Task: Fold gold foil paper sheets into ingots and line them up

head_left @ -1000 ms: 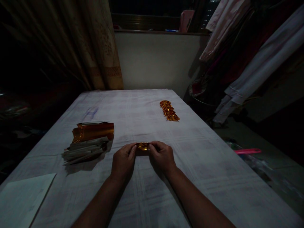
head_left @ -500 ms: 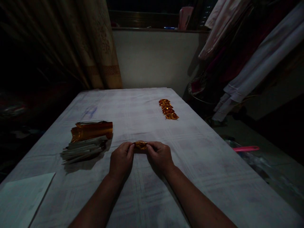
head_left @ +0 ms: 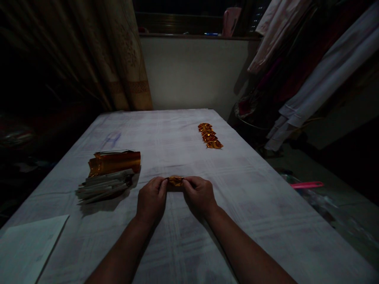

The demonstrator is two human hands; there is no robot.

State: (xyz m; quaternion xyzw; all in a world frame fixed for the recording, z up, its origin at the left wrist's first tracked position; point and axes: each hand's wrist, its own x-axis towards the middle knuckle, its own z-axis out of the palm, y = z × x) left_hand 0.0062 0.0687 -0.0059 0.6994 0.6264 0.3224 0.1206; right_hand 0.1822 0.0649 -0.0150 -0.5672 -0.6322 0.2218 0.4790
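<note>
A small folded piece of shiny gold foil paper (head_left: 175,181) is stretched between my two hands, just above the near middle of the table. My left hand (head_left: 151,197) pinches its left end between thumb and fingers. The right end is pinched the same way by my right hand (head_left: 200,195). Left of my hands lie a curled stack of gold foil sheets (head_left: 118,163) and, against it, a fanned pile of greyish paper sheets (head_left: 103,185). Several folded gold foil pieces (head_left: 209,136) form a row toward the far right of the table.
A pale checked cloth covers the table (head_left: 177,134). White paper (head_left: 32,244) lies at the near left corner. Beyond the table are a curtain (head_left: 130,59), a wall, and a pink cup (head_left: 231,21) on the sill. Clothes (head_left: 319,79) hang right, above a pink handle (head_left: 307,185).
Hardly anything differs. Both hands keep their pinch on the foil piece in the same place, and the stacks and the row have not moved.
</note>
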